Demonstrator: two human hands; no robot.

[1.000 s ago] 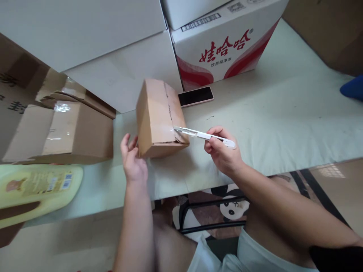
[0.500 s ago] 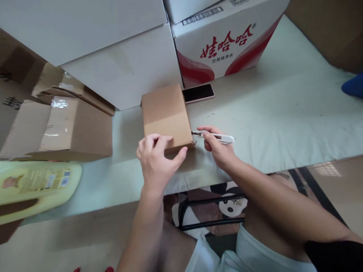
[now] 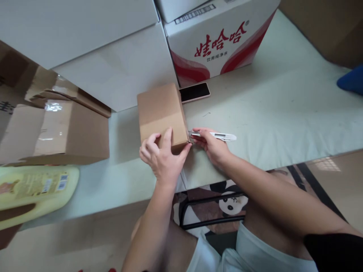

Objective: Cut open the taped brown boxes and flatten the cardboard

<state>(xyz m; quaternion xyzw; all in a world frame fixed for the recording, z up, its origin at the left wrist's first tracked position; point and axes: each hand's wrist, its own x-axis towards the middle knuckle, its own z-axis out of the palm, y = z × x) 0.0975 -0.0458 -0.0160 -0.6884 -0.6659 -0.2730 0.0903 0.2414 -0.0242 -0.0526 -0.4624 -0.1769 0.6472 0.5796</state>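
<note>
A small brown cardboard box (image 3: pixel 159 109) lies on the cloth-covered table, close to the white boxes behind it. My left hand (image 3: pixel 166 156) grips its near end, fingertips pressed on the top and thumb at the near right corner. In my right hand (image 3: pixel 214 149) is a white utility knife (image 3: pixel 225 136), pointing left. The knife's tip meets the box's right side near that corner; how far the blade goes in is hidden. Some fingers of my right hand are close to the corner, near the left thumb.
A phone (image 3: pixel 195 92) lies behind the box, before a white and red carton (image 3: pixel 215 53). Large white boxes (image 3: pixel 113 71) stand at the back left. Left are another cardboard box (image 3: pixel 85 130) and a yellow bottle (image 3: pixel 56 189). A blue object (image 3: pixel 351 81) sits far right.
My left hand has shifted right, its thumb now on the box's corner. My right hand has brought its fingers and the knife closer against the box's side. The view has shifted slightly.
</note>
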